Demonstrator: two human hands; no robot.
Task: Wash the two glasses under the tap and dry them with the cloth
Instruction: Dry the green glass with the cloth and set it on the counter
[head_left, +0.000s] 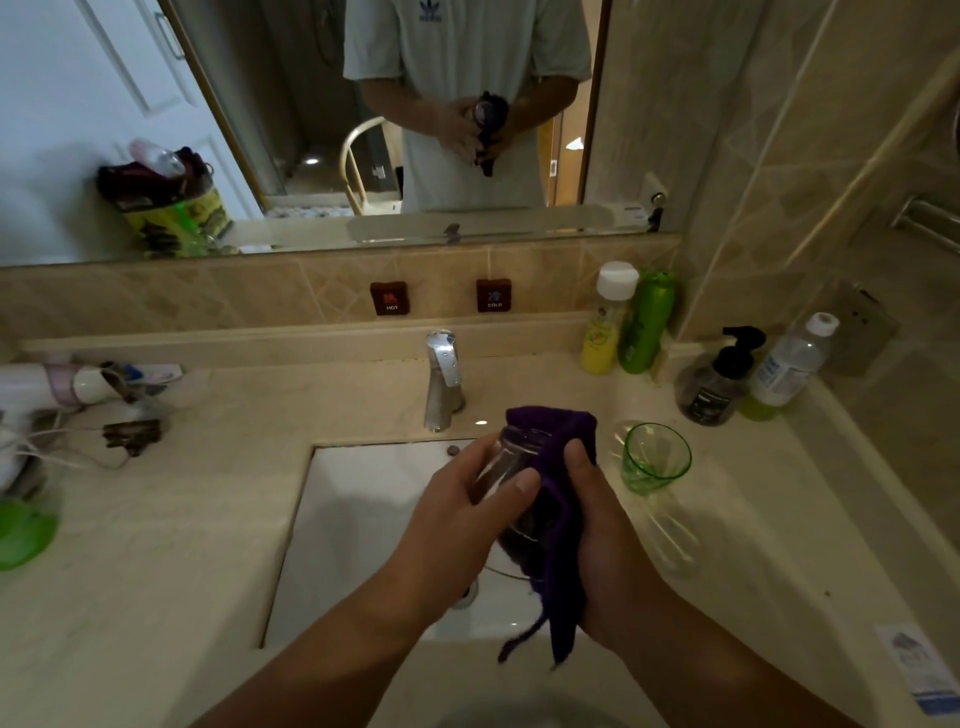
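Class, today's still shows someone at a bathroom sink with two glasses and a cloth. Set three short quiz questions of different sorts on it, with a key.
1. True or false: the green glass stands upright on the beige counter, right of the white sink.
2. Which of the hands grips the clear glass? A) left hand B) right hand
3. Fill in: the right hand holds the ______ cloth against the clear glass.

Key: 1 true; 2 A; 3 purple.
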